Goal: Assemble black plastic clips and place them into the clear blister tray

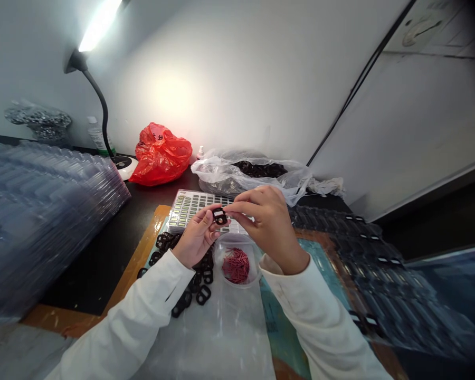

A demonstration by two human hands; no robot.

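Near the middle of the head view, my left hand [197, 237] is closed on a small black part [219, 215] with a white rectangle and a round hole. The thumb and fingers of my right hand [267, 221] are pinched together at the part's right edge; whether they hold something small is hidden. Beneath my hands stands a clear round tub [255, 274] of thin dark-red pieces [236, 265]. More black parts [203, 294] lie loose left of the tub. Behind the hands is a white tray [188, 206] with rows of small rectangular pieces.
Stacked clear plastic trays [51, 211] stand at the left, others [396, 285] at the right. Along the wall are a lamp [103, 105], a red bag [160, 155] and a clear bag [221, 174] of dark parts. A teal mat [320, 258] has brown tape borders.
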